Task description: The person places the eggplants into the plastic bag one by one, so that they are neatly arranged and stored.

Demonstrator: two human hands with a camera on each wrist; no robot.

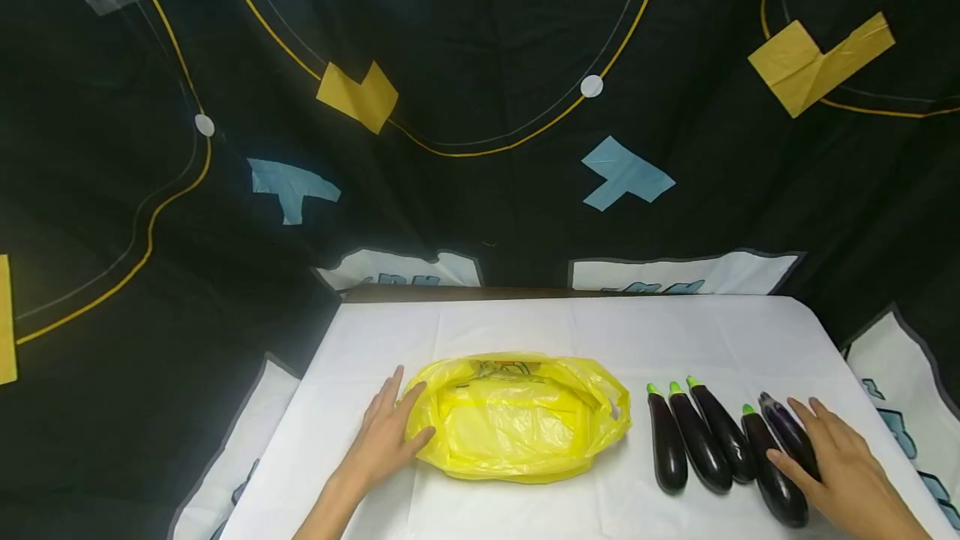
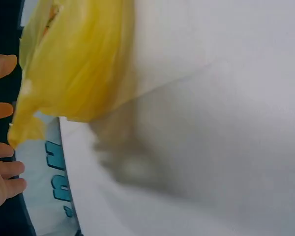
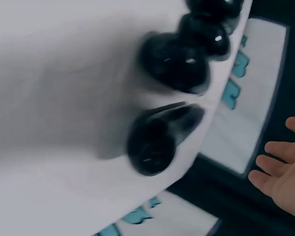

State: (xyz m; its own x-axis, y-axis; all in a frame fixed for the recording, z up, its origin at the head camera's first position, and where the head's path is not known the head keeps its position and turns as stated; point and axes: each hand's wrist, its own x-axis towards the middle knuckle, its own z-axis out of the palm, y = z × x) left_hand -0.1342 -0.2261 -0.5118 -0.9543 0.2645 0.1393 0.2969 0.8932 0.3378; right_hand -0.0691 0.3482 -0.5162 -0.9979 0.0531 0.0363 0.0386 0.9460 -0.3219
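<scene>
A yellow plastic bag lies on the white table with its mouth spread open upward. At its left rim is my left hand, fingers spread and thumb along the near side. Several dark purple eggplants lie to the right, green stem ends pointing away. Three of them, including the leftmost eggplant, are grouped together; another eggplant lies beside the rightmost eggplant. My right hand is over that rightmost one, overlapping it in the head view, with extended fingers. The right wrist view shows the fingers apart from the eggplants.
The white table has its back edge against a black cloth backdrop with yellow and blue patches. White printed panels hang behind and beside the table. Its right edge runs close past my right hand.
</scene>
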